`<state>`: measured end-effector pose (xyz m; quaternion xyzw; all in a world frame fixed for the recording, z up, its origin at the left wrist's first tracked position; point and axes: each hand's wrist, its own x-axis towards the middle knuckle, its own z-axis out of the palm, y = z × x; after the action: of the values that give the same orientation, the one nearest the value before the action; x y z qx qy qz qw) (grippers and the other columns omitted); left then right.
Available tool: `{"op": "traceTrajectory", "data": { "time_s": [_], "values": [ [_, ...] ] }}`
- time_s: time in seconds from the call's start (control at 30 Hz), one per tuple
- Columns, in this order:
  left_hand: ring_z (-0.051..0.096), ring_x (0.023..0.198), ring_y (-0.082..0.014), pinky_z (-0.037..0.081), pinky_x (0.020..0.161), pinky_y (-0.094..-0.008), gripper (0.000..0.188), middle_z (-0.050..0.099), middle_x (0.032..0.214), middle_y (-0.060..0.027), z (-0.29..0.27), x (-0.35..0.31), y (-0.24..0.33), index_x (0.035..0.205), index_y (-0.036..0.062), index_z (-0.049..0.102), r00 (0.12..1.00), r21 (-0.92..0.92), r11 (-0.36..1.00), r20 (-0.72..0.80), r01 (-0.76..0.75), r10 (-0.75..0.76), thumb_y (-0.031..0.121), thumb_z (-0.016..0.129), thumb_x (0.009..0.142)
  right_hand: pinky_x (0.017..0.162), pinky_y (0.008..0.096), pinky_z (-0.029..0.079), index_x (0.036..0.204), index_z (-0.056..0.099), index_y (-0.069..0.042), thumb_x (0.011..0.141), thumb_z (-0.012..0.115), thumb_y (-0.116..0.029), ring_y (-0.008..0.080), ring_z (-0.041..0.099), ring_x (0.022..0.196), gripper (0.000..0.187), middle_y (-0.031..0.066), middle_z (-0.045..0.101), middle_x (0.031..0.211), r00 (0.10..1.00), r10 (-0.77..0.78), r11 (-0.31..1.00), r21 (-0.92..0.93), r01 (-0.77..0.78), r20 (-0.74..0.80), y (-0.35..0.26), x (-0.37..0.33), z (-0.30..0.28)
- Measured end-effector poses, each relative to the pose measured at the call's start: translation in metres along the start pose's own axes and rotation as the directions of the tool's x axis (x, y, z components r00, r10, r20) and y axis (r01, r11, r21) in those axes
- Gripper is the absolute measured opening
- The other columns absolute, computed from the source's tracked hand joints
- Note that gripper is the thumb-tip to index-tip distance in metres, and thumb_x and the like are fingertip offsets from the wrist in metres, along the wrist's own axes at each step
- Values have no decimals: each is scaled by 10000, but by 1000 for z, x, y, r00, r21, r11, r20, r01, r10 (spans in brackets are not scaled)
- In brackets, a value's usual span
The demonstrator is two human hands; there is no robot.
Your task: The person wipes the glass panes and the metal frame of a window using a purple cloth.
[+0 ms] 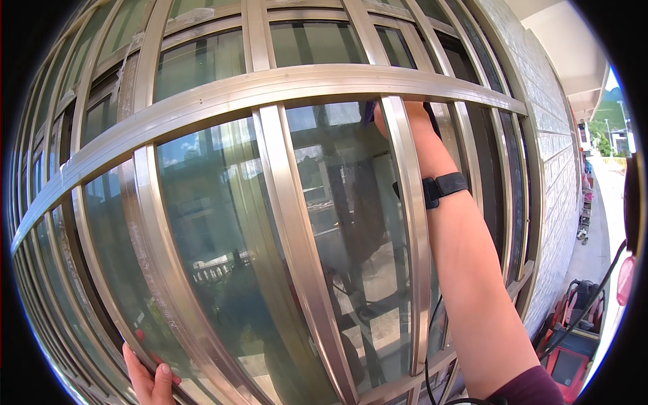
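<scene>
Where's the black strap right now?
In the head view, right of centre: the black strap is on the right forearm, beside a silvery vertical bar.

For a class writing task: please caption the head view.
Left hand holds a metal window grille; right forearm with black strap extends between its bars.

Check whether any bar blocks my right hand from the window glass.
No bar visibly does: the right hand reaches behind an upright bar, near the window glass. A purple thing, perhaps cloth, shows beside the hand.
</scene>
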<state>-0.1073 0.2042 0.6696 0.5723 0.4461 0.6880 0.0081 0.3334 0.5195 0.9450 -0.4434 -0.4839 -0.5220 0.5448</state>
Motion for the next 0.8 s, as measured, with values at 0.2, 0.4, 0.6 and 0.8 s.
{"op": "traceTrajectory", "data": {
  "time_s": [0.2,0.4,0.6,0.8],
  "values": [
    [486,720,-108,419,606,-221,597,515,930,-44,0,-2,2,1412,-17,238,1000,48,999,-17,-2,3,56,560,914,1009,448,366,1307,500,-114,802,542,-115,404,452,1170,506,237,497,1228,990,-111,934,351,73,91,-56,-36,-87],
    [473,832,-92,467,658,-218,653,248,1502,-109,-1,-4,-1,1470,15,125,997,55,997,-44,-57,60,32,470,916,860,378,393,1250,587,-215,752,617,-136,301,461,988,505,155,493,1006,897,-426,803,504,317,114,-69,-46,-110],
    [461,716,-75,422,608,-194,605,496,1159,-78,9,-2,-5,1444,-3,200,994,33,999,-103,-27,30,22,483,909,894,384,444,1145,653,-310,672,690,-99,293,471,964,519,115,498,1014,836,-546,729,522,444,51,-68,-89,-121],
    [448,726,-76,422,621,-198,596,502,1083,-58,13,-1,7,1438,9,235,996,27,999,-86,28,-26,-2,478,894,786,386,387,1080,680,-294,594,714,-3,317,430,891,567,116,442,888,746,-628,603,744,287,222,-63,-138,-139]
  ]
}}
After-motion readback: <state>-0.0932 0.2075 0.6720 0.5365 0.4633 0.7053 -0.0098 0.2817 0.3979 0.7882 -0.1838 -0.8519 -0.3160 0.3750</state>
